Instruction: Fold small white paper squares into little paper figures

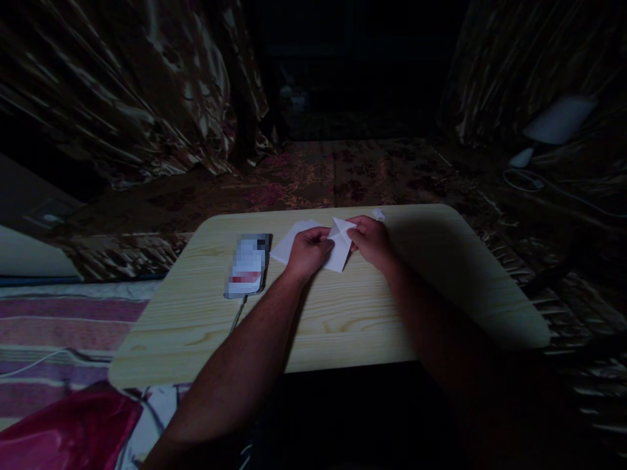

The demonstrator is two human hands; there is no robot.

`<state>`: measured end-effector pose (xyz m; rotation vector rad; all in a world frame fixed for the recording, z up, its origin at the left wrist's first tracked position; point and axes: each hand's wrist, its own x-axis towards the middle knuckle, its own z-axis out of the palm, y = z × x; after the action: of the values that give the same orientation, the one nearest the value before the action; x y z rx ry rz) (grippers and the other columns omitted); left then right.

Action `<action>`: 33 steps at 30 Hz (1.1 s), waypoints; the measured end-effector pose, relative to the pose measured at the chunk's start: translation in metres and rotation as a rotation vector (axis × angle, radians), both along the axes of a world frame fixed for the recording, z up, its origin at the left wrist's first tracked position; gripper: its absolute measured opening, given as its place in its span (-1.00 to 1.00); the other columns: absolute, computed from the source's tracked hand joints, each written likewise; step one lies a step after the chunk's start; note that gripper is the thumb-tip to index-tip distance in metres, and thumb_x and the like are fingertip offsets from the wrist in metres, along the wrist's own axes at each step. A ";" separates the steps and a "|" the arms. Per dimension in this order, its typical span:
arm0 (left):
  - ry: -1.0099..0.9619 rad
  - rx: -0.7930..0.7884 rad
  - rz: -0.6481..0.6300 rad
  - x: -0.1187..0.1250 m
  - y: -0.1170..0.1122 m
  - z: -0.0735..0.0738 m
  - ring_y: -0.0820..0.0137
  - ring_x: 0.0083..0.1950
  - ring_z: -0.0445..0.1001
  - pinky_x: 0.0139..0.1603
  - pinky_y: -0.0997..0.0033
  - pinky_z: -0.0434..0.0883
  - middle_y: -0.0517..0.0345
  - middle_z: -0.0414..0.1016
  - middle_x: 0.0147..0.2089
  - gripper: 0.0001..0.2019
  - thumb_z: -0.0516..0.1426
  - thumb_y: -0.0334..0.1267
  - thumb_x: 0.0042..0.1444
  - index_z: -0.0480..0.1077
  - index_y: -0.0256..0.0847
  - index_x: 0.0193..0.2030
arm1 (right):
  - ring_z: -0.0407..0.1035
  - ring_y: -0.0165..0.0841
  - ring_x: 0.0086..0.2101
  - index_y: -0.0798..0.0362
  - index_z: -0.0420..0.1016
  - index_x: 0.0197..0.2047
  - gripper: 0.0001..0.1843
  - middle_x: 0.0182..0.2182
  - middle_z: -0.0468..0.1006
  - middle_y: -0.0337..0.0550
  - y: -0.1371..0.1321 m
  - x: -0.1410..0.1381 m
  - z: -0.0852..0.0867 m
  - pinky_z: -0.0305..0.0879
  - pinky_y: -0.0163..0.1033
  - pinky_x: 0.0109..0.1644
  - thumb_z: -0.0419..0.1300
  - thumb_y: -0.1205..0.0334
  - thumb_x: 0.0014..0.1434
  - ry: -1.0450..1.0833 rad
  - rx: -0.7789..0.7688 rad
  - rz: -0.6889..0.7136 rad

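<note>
Between my two hands is a white sheet of paper (337, 255), partly folded, with creases and a pointed top. My left hand (308, 252) grips its left side, thumb on top. On the right edge, near the upper corner, my right hand (371, 240) pinches it between thumb and fingers. More white paper (288, 243) lies flat on the table behind my left hand. A small crumpled white piece (379, 214) rests just beyond my right hand.
The light wooden table (343, 326) has rounded corners. A phone (246, 266) with a cable (238, 314) lies left of my hands. Beyond the table is a patterned cloth surface (337, 170), with a white lamp (558, 121) at the right. Striped bedding (73, 320) is at the left.
</note>
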<state>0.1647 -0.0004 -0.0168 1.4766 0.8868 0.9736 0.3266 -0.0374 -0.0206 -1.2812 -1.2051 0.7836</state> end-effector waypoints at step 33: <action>-0.170 -0.019 -0.162 -0.010 0.006 0.004 0.48 -0.47 0.42 -0.46 0.51 0.28 0.15 0.55 -0.41 -0.80 0.33 -0.33 -0.15 0.57 -0.25 -0.30 | 0.45 -0.38 -0.55 0.11 0.51 -0.39 -0.86 -0.52 0.58 -0.17 -0.006 0.015 0.005 0.48 -0.23 -0.41 0.27 0.27 -0.09 0.366 -0.105 0.314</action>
<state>0.1543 0.0053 -0.0128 1.4031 0.6422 0.9523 0.3421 -0.0431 -0.0157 -0.9847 -1.0856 1.2651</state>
